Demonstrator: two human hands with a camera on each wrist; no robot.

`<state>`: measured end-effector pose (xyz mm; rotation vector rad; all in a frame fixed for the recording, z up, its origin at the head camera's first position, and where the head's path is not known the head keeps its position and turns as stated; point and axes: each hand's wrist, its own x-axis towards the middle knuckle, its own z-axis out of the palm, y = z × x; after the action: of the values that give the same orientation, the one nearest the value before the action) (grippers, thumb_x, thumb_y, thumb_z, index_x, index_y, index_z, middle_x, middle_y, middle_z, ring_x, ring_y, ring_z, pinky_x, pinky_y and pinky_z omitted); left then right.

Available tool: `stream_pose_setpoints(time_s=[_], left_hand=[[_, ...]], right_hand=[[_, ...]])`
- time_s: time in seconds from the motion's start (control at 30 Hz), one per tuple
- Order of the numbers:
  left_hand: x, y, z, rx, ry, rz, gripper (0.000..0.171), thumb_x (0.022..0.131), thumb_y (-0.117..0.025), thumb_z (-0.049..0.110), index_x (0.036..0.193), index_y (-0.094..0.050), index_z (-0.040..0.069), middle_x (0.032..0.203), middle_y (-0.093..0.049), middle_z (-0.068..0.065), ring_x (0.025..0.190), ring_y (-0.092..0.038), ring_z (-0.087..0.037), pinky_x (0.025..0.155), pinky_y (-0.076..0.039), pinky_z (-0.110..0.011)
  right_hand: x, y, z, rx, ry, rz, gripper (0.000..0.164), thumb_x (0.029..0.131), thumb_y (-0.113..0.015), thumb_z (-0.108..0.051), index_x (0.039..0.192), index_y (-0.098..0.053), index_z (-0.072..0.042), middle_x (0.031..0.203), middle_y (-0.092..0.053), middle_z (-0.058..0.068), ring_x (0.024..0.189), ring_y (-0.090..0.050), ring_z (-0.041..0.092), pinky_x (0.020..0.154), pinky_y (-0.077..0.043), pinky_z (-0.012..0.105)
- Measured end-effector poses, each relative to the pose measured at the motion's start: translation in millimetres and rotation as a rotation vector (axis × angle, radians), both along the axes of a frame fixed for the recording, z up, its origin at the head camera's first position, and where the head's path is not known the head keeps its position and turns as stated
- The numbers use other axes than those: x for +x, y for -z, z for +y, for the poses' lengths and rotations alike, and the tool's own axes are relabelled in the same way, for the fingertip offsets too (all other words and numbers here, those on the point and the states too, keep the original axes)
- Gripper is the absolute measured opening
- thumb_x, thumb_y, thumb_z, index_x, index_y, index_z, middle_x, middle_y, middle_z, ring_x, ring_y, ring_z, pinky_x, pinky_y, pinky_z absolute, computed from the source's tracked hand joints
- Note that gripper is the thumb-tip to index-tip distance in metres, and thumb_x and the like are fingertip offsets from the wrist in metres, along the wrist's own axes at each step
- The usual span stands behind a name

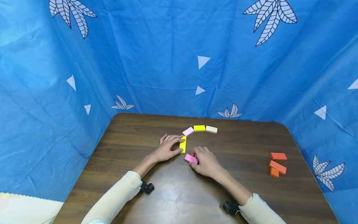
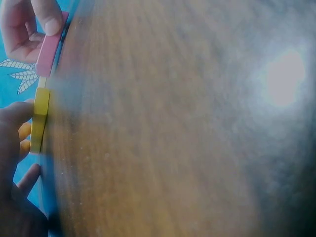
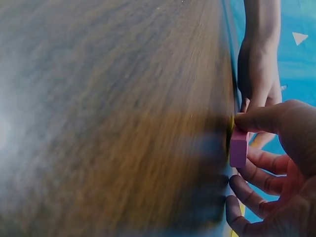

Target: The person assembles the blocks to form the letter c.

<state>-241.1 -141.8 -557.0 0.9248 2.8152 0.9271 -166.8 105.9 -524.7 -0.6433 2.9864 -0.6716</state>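
My left hand [image 1: 167, 150] holds a yellow block [image 1: 183, 145] on the table, thumb at its near end and a fingertip near its far end. The left wrist view shows that yellow block [image 2: 40, 116] beside the fingers. Between the thumb and fingers of my right hand [image 1: 207, 162] is a pink block [image 1: 191, 159], just right of the yellow block's near end. Seen from the right wrist, the pink block [image 3: 239, 150] is pinched. Beyond the left hand, a pale pink block [image 1: 188, 131], another yellow block [image 1: 199, 128] and a cream block [image 1: 211, 129] continue the curved row.
To the right lie loose blocks: a red-orange block [image 1: 278, 156], a second one [image 1: 277, 167] and an orange block [image 1: 274, 172] touching it. The wooden table [image 1: 123, 143] ends against a blue patterned cloth [image 1: 156, 77] at the back and sides.
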Motion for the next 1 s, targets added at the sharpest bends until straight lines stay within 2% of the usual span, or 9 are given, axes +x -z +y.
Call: stream_pose_setpoints(time_s=[0.3,0.53,0.7,0.87,1.0], left_hand=[[-0.4,1.3,0.5,0.026,0.009,0.01,0.045,0.102,-0.074,0.036,0.144,-0.066,0.022,0.164,-0.056,0.001,0.152,-0.048,-0.031,0.13,-0.012,-0.073],[-1.4,2.7,0.6,0.019,0.009,0.01,0.046,0.102,-0.074,0.037,0.144,-0.066,0.022,0.164,-0.055,0.001,0.152,-0.048,-0.03,0.13,-0.012,-0.072],[-2.0,2.6,0.2,0.013,0.008,0.012,0.046,0.102,-0.074,0.038,0.145,-0.066,0.023,0.164,-0.055,0.002,0.152,-0.049,-0.029,0.13,-0.013,-0.072],[-2.2,2.0,0.3,0.027,0.012,0.018,0.045,0.102,-0.075,0.037,0.143,-0.067,0.022,0.164,-0.056,0.002,0.151,-0.049,-0.029,0.129,-0.013,-0.074],[-1.6,2.4,0.3,0.025,0.012,0.017,0.045,0.102,-0.075,0.037,0.143,-0.067,0.022,0.164,-0.056,0.001,0.15,-0.05,-0.03,0.129,-0.013,-0.074]], right_hand=[[-1.0,4.3,-9.9,-0.015,0.013,0.003,0.035,0.087,-0.09,-0.039,0.105,-0.067,-0.018,0.093,-0.064,-0.005,0.084,-0.049,0.014,0.075,-0.043,0.032],[-3.5,6.2,-15.9,-0.046,0.034,-0.017,0.034,0.088,-0.088,-0.045,0.099,-0.067,-0.022,0.081,-0.062,-0.006,0.075,-0.049,0.011,0.076,-0.048,0.035],[-5.4,3.3,-19.1,-0.051,0.052,-0.031,0.034,0.088,-0.088,-0.046,0.097,-0.067,-0.022,0.076,-0.059,-0.007,0.078,-0.048,0.012,0.068,-0.042,0.031],[-6.6,2.2,-21.2,-0.05,0.056,-0.028,0.035,0.088,-0.088,-0.046,0.097,-0.066,-0.02,0.073,-0.054,-0.009,0.076,-0.048,0.012,0.066,-0.039,0.03],[-6.3,3.8,-21.1,-0.049,0.053,-0.019,0.036,0.088,-0.088,-0.047,0.099,-0.066,-0.02,0.074,-0.055,-0.008,0.073,-0.048,0.011,0.068,-0.039,0.03]])
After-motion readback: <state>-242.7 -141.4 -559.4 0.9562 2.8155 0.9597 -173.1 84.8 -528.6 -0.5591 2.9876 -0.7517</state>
